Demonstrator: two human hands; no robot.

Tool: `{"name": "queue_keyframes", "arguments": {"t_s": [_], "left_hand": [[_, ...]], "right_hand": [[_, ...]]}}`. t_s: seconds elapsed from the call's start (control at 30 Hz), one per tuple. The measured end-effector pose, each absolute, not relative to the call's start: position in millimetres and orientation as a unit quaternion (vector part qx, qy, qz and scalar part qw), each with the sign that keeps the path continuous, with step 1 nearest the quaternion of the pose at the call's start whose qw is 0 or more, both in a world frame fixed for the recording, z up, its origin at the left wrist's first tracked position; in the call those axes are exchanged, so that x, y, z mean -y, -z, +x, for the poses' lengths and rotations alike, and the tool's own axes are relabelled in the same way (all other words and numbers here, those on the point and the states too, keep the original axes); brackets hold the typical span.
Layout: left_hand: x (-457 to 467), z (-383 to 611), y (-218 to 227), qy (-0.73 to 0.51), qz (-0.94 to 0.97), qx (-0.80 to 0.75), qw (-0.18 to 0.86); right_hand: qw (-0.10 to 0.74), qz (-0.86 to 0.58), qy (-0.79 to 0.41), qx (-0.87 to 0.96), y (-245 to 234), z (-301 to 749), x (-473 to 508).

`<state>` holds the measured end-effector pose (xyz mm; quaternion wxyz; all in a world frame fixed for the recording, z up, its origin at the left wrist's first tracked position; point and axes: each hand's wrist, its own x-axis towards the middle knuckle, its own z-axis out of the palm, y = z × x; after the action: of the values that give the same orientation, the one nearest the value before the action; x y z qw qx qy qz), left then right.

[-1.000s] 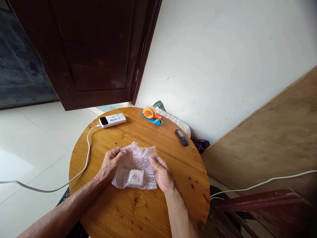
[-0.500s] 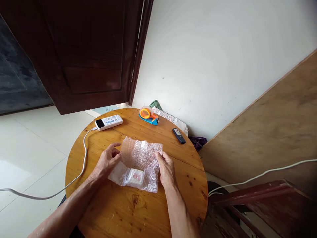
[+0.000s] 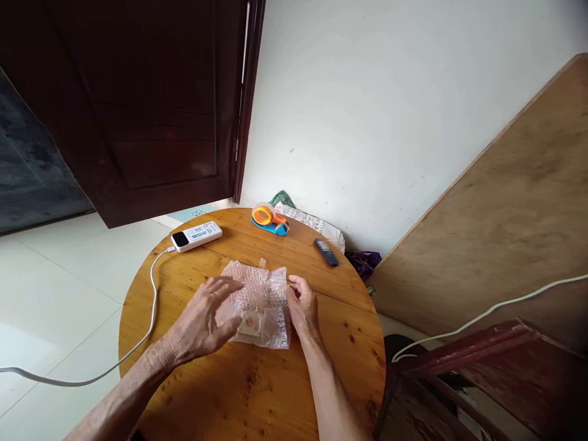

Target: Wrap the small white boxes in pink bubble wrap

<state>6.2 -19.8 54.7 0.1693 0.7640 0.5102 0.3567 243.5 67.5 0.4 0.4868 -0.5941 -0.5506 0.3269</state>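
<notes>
Both hands on a bubble wrap (image 3: 260, 297) sheet mid-worktop

The round wooden worktop (image 3: 257, 392) has bare wood between the wrap and its near rim, and to the right. Along the far rim, well apart from the hands, lie a white device (image 3: 196, 235) with its cable (image 3: 151, 303), a tape dispenser (image 3: 269, 218) and a small dark object (image 3: 326, 252). The left hand (image 3: 202, 321) lies palm down, fingers spread, over the wrap's left part, just beside a small packet (image 3: 252, 323) inside the folds. The right hand (image 3: 303, 306) curls its fingers at the wrap's right edge; whether they pinch it I cannot tell.
</notes>
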Motion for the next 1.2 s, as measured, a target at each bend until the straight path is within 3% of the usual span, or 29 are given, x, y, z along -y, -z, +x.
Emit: {"name": "queue_keyframes", "arguments": {"t_s": [0.13, 0.4, 0.57, 0.73, 0.9, 1.2], "left_hand": [[12.6, 17.2, -52.8, -0.266, 0.845, -0.439, 0.152], [74.2, 20.0, -58.1, -0.267, 0.848, -0.454, 0.064], [122.4, 15.6, -41.4, -0.174, 0.897, -0.379, 0.146], [118.4, 11.0, -55.6, -0.271, 0.826, -0.461, 0.176], [90.8, 15.5, -68.1, -0.324, 0.798, -0.493, 0.123], [63.1, 42.1, -1.4, -0.283, 0.757, -0.583, 0.078]], "right_hand": [[0.483, -0.592, -0.307, 0.567, 0.7, 244.0, -68.1], [0.481, -0.590, -0.302, 0.574, 3.5, 244.6, -72.8], [0.447, -0.611, -0.252, 0.602, 4.2, 245.5, -71.9], [0.353, -0.668, -0.138, 0.641, 4.8, 248.3, -64.8], [0.340, -0.654, -0.053, 0.674, 8.0, 249.5, -60.3], [0.347, -0.651, -0.047, 0.674, 3.1, 251.8, -62.4]]}}
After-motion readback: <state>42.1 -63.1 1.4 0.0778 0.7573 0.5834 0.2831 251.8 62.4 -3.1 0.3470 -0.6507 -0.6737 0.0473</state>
